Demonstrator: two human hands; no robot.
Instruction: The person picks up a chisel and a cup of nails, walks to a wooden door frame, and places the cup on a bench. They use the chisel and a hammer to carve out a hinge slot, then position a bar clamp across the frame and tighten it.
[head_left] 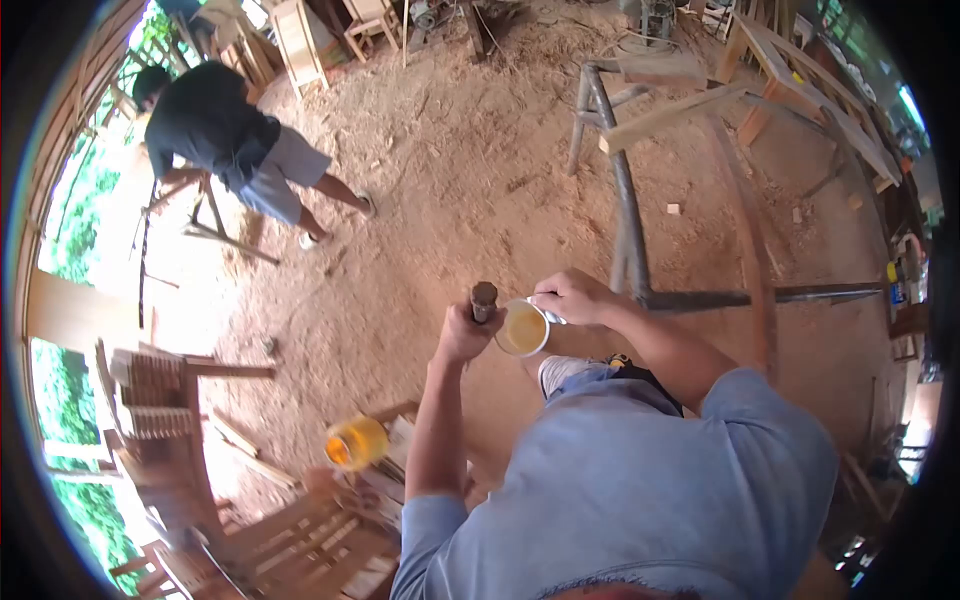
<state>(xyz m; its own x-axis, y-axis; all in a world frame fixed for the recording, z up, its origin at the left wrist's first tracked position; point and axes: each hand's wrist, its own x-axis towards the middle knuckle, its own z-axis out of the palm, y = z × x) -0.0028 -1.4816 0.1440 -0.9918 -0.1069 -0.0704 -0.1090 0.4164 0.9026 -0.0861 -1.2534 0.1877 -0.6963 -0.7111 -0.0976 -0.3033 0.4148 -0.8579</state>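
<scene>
My right hand (570,298) is closed at the rim of a white cup (523,328), pinching its handle side. Yellowish contents show inside the cup, whose mouth faces up toward me. Just to the left, my left hand (466,332) wraps round an upright, dark brown object with a knobbed, ribbed top (484,296). Its lower part is hidden in my fist, and I cannot tell what it is. The fingers of that hand come right up to the cup's left side. Both hands are in front of my waist, above the dusty floor.
A yellow-orange plastic jar (357,443) stands at lower left by slatted wooden pieces (300,540). Stacked wood (155,395) is further left. A metal frame (625,200) bears a board at upper right. Another person (215,130) bends over a stand at upper left. Shavings cover the floor (450,190).
</scene>
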